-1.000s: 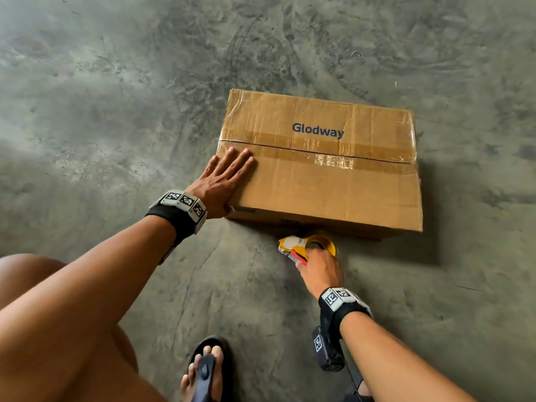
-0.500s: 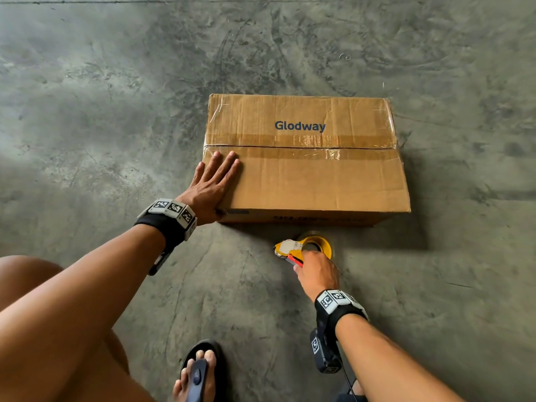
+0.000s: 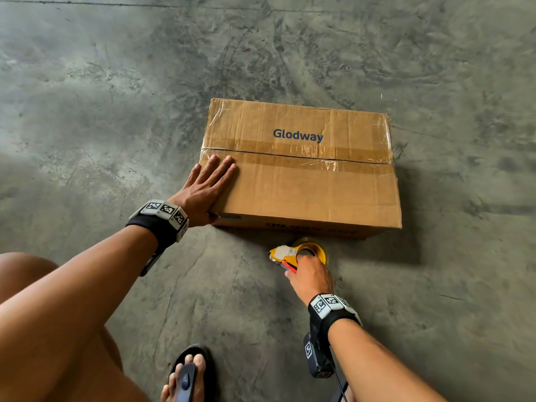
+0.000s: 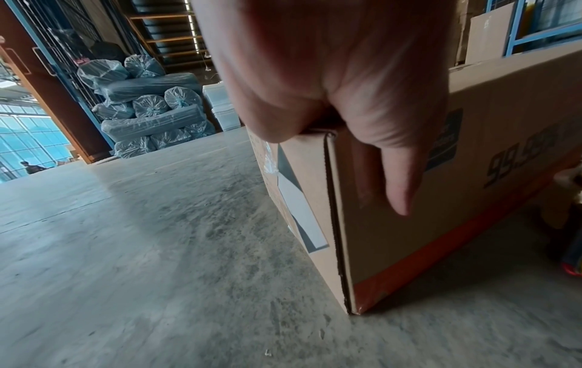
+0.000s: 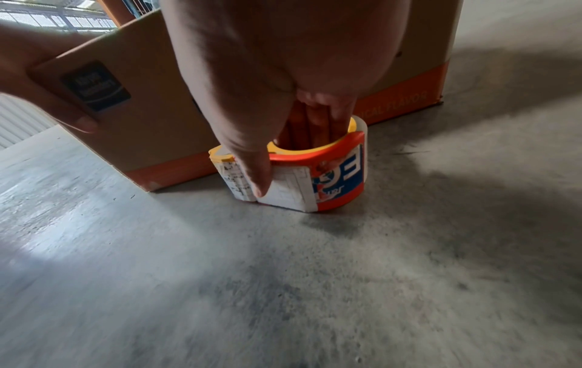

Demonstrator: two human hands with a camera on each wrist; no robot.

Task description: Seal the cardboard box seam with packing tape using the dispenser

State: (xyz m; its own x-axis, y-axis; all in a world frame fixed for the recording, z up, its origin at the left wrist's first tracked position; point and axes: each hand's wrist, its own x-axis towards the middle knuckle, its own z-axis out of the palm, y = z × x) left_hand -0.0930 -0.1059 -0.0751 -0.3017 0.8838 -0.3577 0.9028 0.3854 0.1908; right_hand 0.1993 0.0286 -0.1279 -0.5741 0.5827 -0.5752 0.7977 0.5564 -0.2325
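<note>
A closed brown cardboard box (image 3: 301, 181) marked "Glodway" lies on the concrete floor, its top seam (image 3: 295, 156) running left to right under old tape. My left hand (image 3: 207, 187) lies flat on the box's near left corner, fingers straight; its thumb (image 4: 400, 179) hangs down the box's front face (image 4: 472, 199). My right hand (image 3: 311, 275) grips a yellow and orange tape dispenser (image 3: 295, 252) that rests on the floor just in front of the box (image 5: 141, 99). In the right wrist view the fingers reach inside the dispenser (image 5: 318, 179) ring and the thumb presses its outside.
Bare grey concrete floor (image 3: 116, 111) surrounds the box. My sandalled foot (image 3: 185, 375) and bare knee (image 3: 43, 329) sit at the bottom left. Wrapped bundles (image 4: 148, 109) and shelving (image 4: 170, 32) stand far behind in the left wrist view.
The box has turned slightly under my left hand, which stays flat on its corner. My right hand keeps its grip on the dispenser on the floor.
</note>
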